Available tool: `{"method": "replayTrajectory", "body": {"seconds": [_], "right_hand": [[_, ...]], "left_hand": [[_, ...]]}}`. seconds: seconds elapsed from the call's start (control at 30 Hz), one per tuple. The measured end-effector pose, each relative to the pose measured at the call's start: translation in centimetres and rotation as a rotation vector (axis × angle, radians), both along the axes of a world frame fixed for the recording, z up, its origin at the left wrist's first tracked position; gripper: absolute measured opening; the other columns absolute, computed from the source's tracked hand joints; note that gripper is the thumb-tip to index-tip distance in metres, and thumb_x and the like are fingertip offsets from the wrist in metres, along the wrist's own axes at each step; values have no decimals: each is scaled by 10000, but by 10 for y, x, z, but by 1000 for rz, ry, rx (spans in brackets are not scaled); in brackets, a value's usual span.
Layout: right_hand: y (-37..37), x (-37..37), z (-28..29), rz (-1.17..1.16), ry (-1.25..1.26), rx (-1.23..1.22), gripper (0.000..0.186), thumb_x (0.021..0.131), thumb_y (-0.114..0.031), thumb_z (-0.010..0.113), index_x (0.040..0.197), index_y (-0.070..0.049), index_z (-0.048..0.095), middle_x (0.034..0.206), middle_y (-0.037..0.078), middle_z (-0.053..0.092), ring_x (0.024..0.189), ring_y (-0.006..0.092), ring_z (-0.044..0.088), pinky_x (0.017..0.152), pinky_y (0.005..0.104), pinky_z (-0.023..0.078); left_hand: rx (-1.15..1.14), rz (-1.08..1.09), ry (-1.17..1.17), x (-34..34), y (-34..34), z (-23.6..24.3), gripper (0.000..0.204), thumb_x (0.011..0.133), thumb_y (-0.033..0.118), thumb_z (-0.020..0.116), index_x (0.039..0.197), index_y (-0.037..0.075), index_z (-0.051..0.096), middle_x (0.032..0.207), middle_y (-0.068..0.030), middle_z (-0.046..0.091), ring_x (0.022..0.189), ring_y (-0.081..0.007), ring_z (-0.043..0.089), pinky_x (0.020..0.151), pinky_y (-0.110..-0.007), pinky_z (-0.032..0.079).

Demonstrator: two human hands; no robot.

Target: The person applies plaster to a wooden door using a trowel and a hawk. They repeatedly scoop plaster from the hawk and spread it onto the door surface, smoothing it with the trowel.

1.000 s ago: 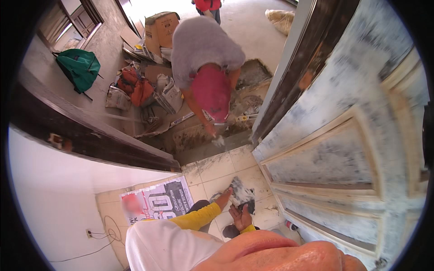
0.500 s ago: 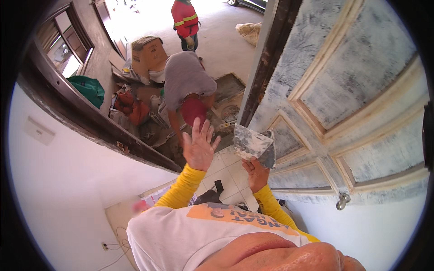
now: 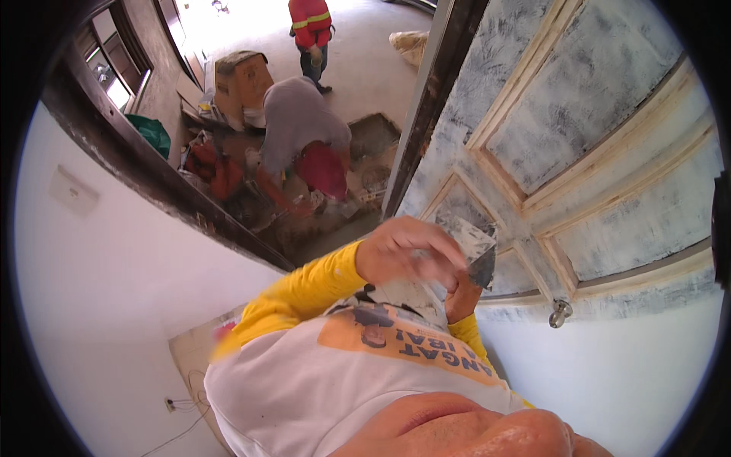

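Observation:
My right hand point(image 3: 461, 300) grips a flat putty scraper point(image 3: 466, 234), pale with smeared filler and dark grey along one side, in front of the door. Its lower edge is hidden behind my fingers. My left hand point(image 3: 411, 250) reaches across from the left. Its fingers are loosely bent, partly blurred, and overlap my right hand and the scraper's near edge; nothing shows in them, and I cannot tell whether they touch. The panelled door point(image 3: 586, 107) on the right is streaked with white and grey filler, with brown mouldings.
A round doorknob point(image 3: 560, 313) juts out at the lower right. Past the dark door frame point(image 3: 175, 183), a person in a grey shirt point(image 3: 304, 118) bends over the ground. Another in a red jacket point(image 3: 310, 21) stands farther off, near a cardboard box point(image 3: 242, 85).
My left hand has swung from raised and spread over to my right hand. The scraper has moved slightly right. The bending person's head has shifted, and my view has turned a little.

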State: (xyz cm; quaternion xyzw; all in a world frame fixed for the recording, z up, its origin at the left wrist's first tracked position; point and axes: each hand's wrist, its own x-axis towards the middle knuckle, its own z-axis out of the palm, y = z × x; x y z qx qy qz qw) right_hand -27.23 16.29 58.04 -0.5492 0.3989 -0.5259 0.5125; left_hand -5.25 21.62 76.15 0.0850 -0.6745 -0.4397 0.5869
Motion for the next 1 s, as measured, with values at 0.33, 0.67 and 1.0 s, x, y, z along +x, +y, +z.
{"method": "replayTrajectory", "body": {"seconds": [0.33,0.67,1.0], "right_hand": [[-11,-58,3,-39,-395,420,197,897,-75,664,1039,51,612,975,142,678,902,318,703,776,388,606],[-13,-66,6,-46,-427,397,285,897,-83,664,1165,-17,593,1037,120,690,904,274,712,732,337,626],[-11,-17,8,-192,-491,302,206,885,-61,673,1074,2,621,976,113,692,909,314,707,741,360,617]], "left_hand": [[-793,389,-149,-56,26,100,151,888,148,623,805,24,648,779,-92,612,644,-224,622,538,-326,489],[435,-315,1075,34,-58,32,611,897,540,549,1300,83,508,1373,-207,463,1289,-360,412,1127,-549,261],[297,162,84,114,-78,59,458,979,340,443,1283,1,489,1279,-226,553,1077,-327,599,909,-464,502]]}}
